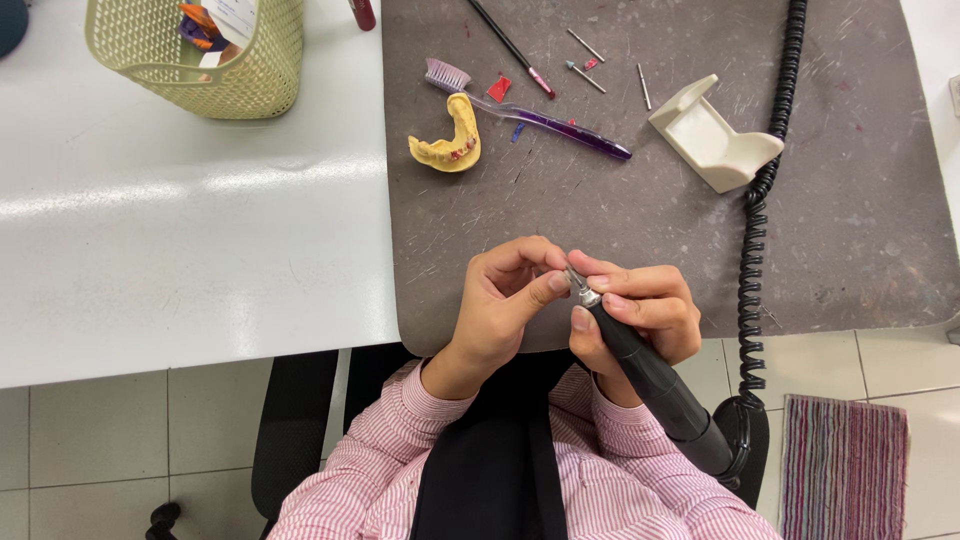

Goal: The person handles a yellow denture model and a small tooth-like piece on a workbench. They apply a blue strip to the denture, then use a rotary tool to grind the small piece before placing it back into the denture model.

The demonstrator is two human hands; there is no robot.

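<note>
I sit at a white table (150, 230) with a scuffed grey work mat (620, 210) laid over its right part; my hands work at the near edge of that mat. A pale green mesh basket (200, 55) stands at the far left of the table, well apart from the mat. A black coiled cable (765, 190) runs down the right side of the mat and drops past the table edge to the rear of the tool I hold. A striped rug (845, 465) lies on the tiled floor at the right.

On the mat, far side: a cream plastic holder (712, 135) near the cable, a purple toothbrush (540, 115) lying diagonally, and a yellow dental cast (450, 140) touching the brush just below its bristle head. A thin black-handled brush (510, 45), a red scrap (498, 88) and several small metal burs (585, 60) lie near the far edge.

My right hand (635, 315) is closed around the black rotary handpiece (650, 375) — fingers wrapped on its front section, silver nose pointing up-left. My left hand (505, 300) meets that nose with thumb and forefinger pinched narrow at the tip — whether they grip a bur or only touch the chuck, I cannot tell.
</note>
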